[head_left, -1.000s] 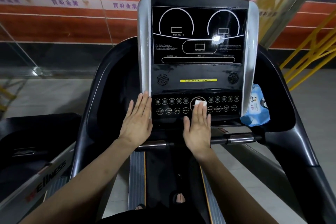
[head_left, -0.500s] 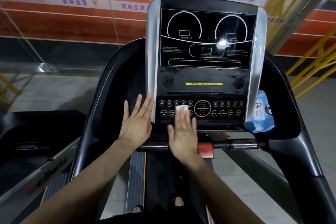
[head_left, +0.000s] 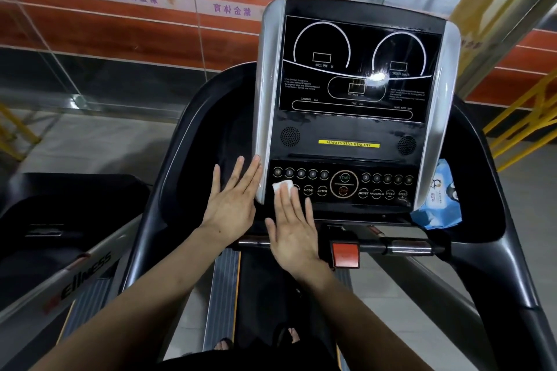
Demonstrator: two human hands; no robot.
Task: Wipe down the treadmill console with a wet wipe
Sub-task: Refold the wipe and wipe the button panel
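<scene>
The treadmill console point(head_left: 352, 129) stands upright in front of me, a black display panel with silver side trims and a row of round buttons along its bottom. My right hand point(head_left: 294, 224) lies flat with its fingertips pressing a small white wet wipe point(head_left: 282, 186) against the left end of the button panel, over the lower-left buttons. My left hand point(head_left: 230, 205) rests flat and spread beside it, fingertips touching the console's left silver trim, holding nothing.
A blue wet wipe pack point(head_left: 440, 199) sits in the tray right of the console. A red safety clip point(head_left: 345, 254) hangs on the front handlebar point(head_left: 404, 247). A second treadmill point(head_left: 60, 250) stands to the left. Yellow railings point(head_left: 524, 117) run at the right.
My right hand has slid the wipe leftward along the button panel, from the centre START dial to the left-hand buttons. My left hand has stayed on the left trim.
</scene>
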